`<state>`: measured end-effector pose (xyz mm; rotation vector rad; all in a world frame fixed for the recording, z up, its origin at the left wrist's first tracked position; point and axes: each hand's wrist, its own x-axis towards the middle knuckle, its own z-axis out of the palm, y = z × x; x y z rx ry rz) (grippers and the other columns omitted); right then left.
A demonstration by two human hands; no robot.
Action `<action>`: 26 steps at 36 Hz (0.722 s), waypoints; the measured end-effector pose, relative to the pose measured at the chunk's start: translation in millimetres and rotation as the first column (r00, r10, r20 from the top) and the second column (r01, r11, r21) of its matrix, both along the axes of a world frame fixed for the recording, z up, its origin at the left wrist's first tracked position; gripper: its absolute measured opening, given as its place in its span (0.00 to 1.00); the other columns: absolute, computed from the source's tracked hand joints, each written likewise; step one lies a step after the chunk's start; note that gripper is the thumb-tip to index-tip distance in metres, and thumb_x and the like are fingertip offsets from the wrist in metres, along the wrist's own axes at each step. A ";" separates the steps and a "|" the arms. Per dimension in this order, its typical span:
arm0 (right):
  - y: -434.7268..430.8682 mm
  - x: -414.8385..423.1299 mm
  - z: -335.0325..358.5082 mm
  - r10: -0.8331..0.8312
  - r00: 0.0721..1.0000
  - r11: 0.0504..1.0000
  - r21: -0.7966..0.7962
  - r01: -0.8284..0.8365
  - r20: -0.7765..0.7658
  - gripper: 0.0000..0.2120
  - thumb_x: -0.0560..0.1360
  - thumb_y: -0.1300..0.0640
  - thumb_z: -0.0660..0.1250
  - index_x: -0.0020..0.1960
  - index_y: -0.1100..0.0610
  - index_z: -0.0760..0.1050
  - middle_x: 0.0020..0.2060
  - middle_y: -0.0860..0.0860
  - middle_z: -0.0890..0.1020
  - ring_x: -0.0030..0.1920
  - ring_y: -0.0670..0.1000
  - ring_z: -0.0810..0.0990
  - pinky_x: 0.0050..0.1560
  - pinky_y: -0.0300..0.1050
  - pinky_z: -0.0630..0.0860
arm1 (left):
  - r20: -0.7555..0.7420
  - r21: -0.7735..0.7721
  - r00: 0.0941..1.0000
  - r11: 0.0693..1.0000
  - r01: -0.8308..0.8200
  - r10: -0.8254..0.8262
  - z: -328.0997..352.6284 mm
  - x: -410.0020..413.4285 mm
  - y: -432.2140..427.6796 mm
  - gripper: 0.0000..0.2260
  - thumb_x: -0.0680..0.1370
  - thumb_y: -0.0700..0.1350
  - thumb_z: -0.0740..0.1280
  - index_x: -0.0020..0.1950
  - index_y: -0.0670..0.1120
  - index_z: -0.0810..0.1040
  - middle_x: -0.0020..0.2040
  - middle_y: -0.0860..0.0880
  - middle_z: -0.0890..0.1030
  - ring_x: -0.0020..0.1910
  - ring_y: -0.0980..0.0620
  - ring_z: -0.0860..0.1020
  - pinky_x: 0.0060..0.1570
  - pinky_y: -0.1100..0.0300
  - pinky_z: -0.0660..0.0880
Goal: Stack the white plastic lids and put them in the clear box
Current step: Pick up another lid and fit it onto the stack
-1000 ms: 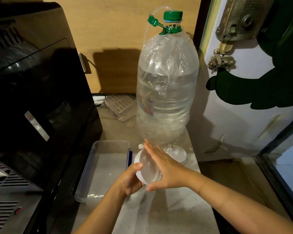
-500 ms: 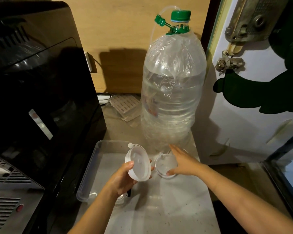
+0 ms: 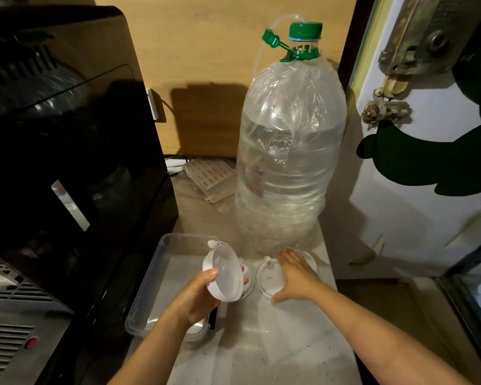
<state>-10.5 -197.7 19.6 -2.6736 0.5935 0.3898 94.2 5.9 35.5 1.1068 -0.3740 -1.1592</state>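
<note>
One lid point(image 3: 223, 276) gripped in left hand point(image 3: 196, 297) fingers, right hand point(image 3: 296, 276) fingers spread on second lid point(image 3: 267, 282).

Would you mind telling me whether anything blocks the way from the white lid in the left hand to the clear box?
Nothing visible does. The left hand holds the round white plastic lid tilted just above the right rim of the clear plastic box, whose open top and visible floor look bare; the big water bottle stands further back.

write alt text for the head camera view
A person's left hand holds a white plastic lid tilted above a clear box, while the right hand rests on another lid lying on the counter before a big water bottle.
</note>
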 end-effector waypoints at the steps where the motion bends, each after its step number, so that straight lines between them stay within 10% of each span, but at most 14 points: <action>1: 0.2 -0.4 -0.7 -0.002 1.000 1.000 0.002 0.002 0.014 0.53 0.63 0.44 0.75 0.74 0.60 0.47 0.76 0.57 0.50 0.76 0.56 0.46 0.75 0.48 0.48 | 0.000 0.000 1.000 1.000 0.000 0.000 -0.5 0.4 -0.4 0.44 0.46 0.60 0.80 0.58 0.46 0.73 0.51 0.46 0.84 0.51 0.45 0.82 0.44 0.56 0.80; 16: 3.0 -0.6 18.7 -0.135 0.959 0.977 0.197 0.086 0.250 0.46 0.61 0.53 0.77 0.71 0.51 0.54 0.68 0.52 0.61 0.68 0.54 0.64 0.61 0.44 0.68 | -0.016 0.025 0.996 0.996 -0.088 0.089 -3.0 0.7 -11.2 0.47 0.47 0.59 0.80 0.61 0.46 0.70 0.54 0.41 0.79 0.55 0.42 0.79 0.51 0.50 0.77; 26: 17.8 3.5 73.8 -0.275 0.869 0.934 0.327 0.141 0.412 0.45 0.58 0.58 0.79 0.69 0.50 0.59 0.58 0.47 0.61 0.62 0.52 0.69 0.58 0.41 0.69 | -0.083 -0.002 0.979 0.983 -0.185 0.184 13.8 -4.0 -25.9 0.58 0.42 0.56 0.81 0.68 0.46 0.62 0.57 0.38 0.75 0.49 0.44 0.80 0.38 0.56 0.82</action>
